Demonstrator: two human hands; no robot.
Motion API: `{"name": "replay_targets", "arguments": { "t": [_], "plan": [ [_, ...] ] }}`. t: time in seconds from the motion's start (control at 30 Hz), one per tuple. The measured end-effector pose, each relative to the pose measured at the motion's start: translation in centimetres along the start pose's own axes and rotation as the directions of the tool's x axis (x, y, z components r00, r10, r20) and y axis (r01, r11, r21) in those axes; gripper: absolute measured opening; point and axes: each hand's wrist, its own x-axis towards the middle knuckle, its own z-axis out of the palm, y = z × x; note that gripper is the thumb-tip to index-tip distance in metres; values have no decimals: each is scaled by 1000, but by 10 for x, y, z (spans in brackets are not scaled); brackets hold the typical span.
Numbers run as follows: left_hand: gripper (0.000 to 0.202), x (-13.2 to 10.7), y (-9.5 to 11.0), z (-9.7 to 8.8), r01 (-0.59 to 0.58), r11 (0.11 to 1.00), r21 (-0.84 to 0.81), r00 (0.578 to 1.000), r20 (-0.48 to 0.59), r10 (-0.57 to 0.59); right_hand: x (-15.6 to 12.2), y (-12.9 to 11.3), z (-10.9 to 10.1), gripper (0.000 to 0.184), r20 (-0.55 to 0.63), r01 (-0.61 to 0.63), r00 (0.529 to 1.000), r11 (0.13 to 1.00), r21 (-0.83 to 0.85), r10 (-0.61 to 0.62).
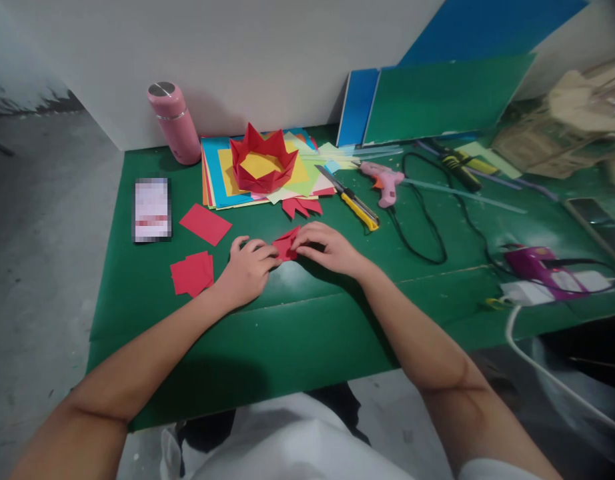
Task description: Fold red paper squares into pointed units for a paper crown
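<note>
A small piece of red folded paper (286, 247) lies on the green table between my two hands. My left hand (248, 268) rests to the left of it, with curled fingertips pressing its left edge to the tabletop. On the other side, my right hand (328, 248) pinches the paper's right part between thumb and fingers, where a flap stands slightly raised. Left of my hands are a flat red rectangle (206, 225) and a small stack of red paper squares (192, 274). Just beyond my hands lie several pointed red folded pieces (301, 207).
A red folded paper ring (264, 177) sits on stacked coloured paper (215, 177). A pink bottle (176, 127) stands behind. Rightward are a utility knife (355, 203) with its blade out, a corded pink glue gun (383, 181) and a purple device (535, 270) with cables.
</note>
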Motion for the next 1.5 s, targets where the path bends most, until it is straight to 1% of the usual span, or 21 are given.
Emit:
{"name": "replay_targets", "arguments": {
  "t": [0.1, 0.2, 0.3, 0.4, 0.57, 0.73, 0.8, 0.87, 0.97, 1.07, 1.2, 1.37, 1.43, 1.5],
  "plan": [
    [32, 0, -3, 0, -25, 1000, -4, 1000, -2, 25, 0, 4, -5, 10, 40, 96, 995, 994, -61, -94],
    [31, 1, -7, -1, -56, 998, -20, 998, -1, 56, 0, 5, -5, 11, 84, 166, 984, 981, -105, -158],
    [29, 1, -9, -3, -63, 998, -30, 998, -7, 62, 2, 3, -1, 13, 102, 210, 975, 967, -142, -197],
    [27, 1, -7, -4, -55, 998, -26, 998, -12, 55, 2, 2, 4, 15, 92, 243, 969, 949, -201, -229],
    [13, 2, -1, -3, -11, 1000, 15, 999, -39, 11, 1, 0, 9, 17, 82, 281, 960, 913, -296, -269],
    [22, 7, 3, 0, 5, 993, 117, 998, -56, 2, -1, -3, 11, 21, 77, 309, 948, 839, -448, -309],
    [23, 8, 4, 2, -3, 990, 142, 997, -70, 13, -2, -3, 10, 22, 103, 326, 943, 822, -466, -316],
    [26, 9, 4, 3, -12, 986, 163, 997, -80, 25, -3, -3, 10, 22, 130, 331, 943, 826, -455, -307],
    [28, 9, 3, 5, -24, 983, 184, 996, -86, 40, -4, -3, 10, 21, 112, 289, 957, 863, -415, -266],
    [26, 9, 1, 4, -12, 989, 145, 996, -84, 24, -4, -2, 12, 21, 93, 243, 970, 901, -359, -224],
    [21, 10, -1, 3, 62, 998, 31, 996, -59, -60, 0, -2, 15, 21, 88, 191, 981, 951, -244, -174],
    [17, 11, -1, 3, 147, 986, -74, 987, -51, -151, 3, -5, 13, 13, 96, 95, 992, 990, -103, -85],
    [15, 11, -1, 4, 156, 981, -113, 986, -47, -162, 3, -7, 13, 8, 77, 19, 997, 998, -60, -15],
    [14, 10, -2, 4, 167, 976, -141, 983, -47, -175, 1, -8, 14, 4, 44, -87, 995, 996, -3, 87]
  ]
}}
